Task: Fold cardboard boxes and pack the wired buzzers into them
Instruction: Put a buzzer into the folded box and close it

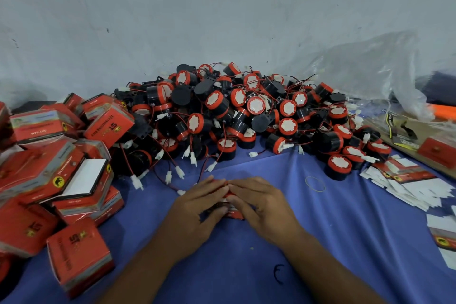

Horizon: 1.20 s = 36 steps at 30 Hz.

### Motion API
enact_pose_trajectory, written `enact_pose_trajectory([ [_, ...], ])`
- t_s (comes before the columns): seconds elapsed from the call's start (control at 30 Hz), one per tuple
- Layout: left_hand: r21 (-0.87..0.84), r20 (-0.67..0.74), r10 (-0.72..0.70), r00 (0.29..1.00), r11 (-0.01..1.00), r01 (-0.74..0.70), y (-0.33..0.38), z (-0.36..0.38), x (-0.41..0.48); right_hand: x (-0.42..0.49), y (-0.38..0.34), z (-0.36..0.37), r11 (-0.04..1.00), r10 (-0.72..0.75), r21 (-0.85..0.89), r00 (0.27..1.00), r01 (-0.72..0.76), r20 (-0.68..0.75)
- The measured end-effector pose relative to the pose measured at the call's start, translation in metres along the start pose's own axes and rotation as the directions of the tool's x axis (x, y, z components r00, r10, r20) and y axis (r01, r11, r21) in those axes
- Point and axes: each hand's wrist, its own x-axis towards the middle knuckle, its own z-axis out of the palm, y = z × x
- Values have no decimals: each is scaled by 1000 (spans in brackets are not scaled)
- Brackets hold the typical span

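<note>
A small red cardboard box (pixel 234 214) lies on the blue cloth in the middle, mostly hidden under my hands. My left hand (pixel 197 207) and my right hand (pixel 259 202) both lie over it with fingers curled round its sides, fingertips meeting on top. Behind them a big heap of black-and-red wired buzzers (pixel 246 111) with white connectors stretches across the table. Folded red boxes (pixel 49 180) pile up at the left, one with its white flap open (pixel 84 177). Flat unfolded box blanks (pixel 407 185) lie at the right.
A yellow rubber band (pixel 315 183) lies on the blue cloth (pixel 320 242) right of my hands. A crumpled clear plastic bag (pixel 370 69) sits at the back right against the pale wall. More flat blanks (pixel 444 234) reach the right edge.
</note>
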Motion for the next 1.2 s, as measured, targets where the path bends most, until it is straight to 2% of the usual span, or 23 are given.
enact_pose_trajectory([
  [0.1, 5, -2, -31, 1000, 999, 31, 2, 1, 0, 2, -2, 2, 1000, -9, -22, 999, 10, 41],
  [0.2, 13, -32, -78, 996, 997, 78, 2, -1, 1, -1, -5, 3, 1000, 22, 4, 985, -23, 170],
  [0.33, 60, -7, -42, 999, 997, 42, 4, -1, 0, -6, -3, -1, 992, 90, 61, 959, -110, 269],
  [0.5, 50, -1, -13, 1000, 999, 13, 0, -1, 0, -5, 2, -1, 958, 157, 199, 957, -208, 242],
  [0.67, 81, -22, 67, 998, 995, -65, -6, 1, 0, -8, 6, 1, 959, 142, 197, 944, -206, 298],
  [0.8, 141, 7, 124, 992, 982, -124, -10, 1, 3, -8, 4, 2, 973, 120, 158, 957, -166, 265],
  [0.97, -35, -49, -48, 998, 998, 47, -10, 2, 2, -6, 4, -2, 929, 222, 251, 952, -272, 211],
  [1.1, -124, -28, -121, 992, 985, 116, -9, -2, 4, -1, 5, -4, 933, 209, 258, 962, -250, 178],
  [1.2, -132, 14, -167, 986, 977, 168, -8, -5, 4, 0, 6, -5, 940, 192, 237, 954, -246, 230],
])
